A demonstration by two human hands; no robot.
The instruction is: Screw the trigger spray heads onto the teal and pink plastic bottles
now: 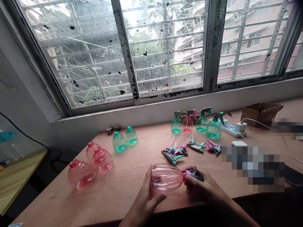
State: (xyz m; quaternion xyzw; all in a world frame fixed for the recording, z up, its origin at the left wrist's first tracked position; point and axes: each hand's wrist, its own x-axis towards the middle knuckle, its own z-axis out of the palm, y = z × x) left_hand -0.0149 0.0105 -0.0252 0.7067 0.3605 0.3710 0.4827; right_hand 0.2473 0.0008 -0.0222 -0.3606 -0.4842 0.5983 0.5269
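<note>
A clear pink spray bottle [167, 178] lies on its side in the air above the table's front edge, its neck pointing right. My left hand [151, 192] is wrapped round its base end, the thumb below. At the neck, my right hand [197, 184] grips the spray head [188, 174], which has a pink collar and a dark grey body; its fingers partly cover it. Just beyond lie several loose spray heads [174, 153] in grey, pink and green, with thin tubes.
Pink bottles without heads [81, 175] stand at the left, with two green ones [119, 142] behind. Several bottles with heads [213, 129] stand near the window. A power strip [233, 130], a white case [239, 144] and a cardboard box [260, 115] are at the right.
</note>
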